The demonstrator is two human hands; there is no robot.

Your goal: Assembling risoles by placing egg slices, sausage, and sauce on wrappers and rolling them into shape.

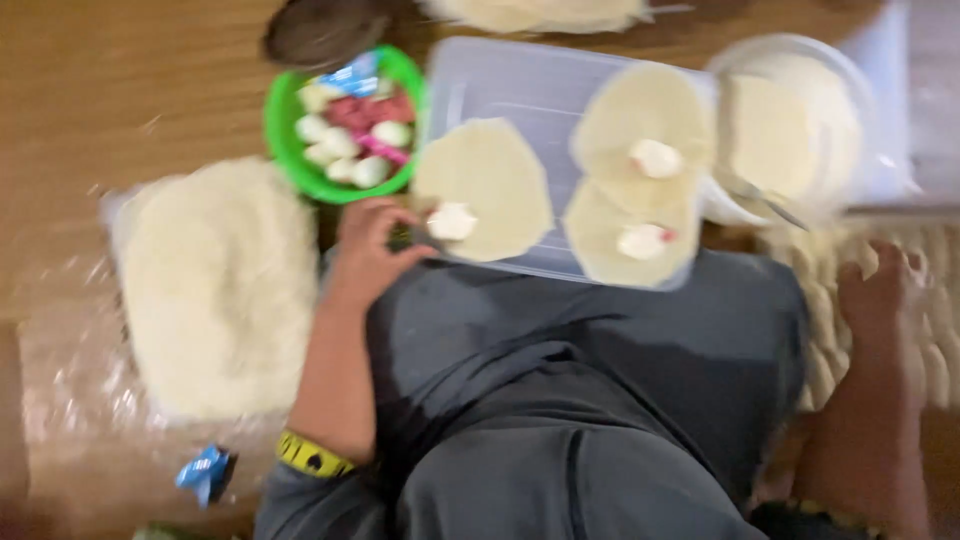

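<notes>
Right at the near left corner of the clear plastic lid [520, 90], the left hand [370, 250] pinches something too blurred to identify, touching the nearest dough round [490, 180] beside its filling lump [452, 221], while the right hand [880, 290], open, rests on rolled pieces [830, 270].

A home floor food-prep spot: wooden floor [120, 80], dough rounds on a plastic lid [520, 90], green bowl [285, 140] of fillings.

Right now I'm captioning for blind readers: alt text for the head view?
The left hand touches filling on one of three dough rounds on a clear lid. The right hand rests on rolled pieces; a green bowl is nearby.
</notes>
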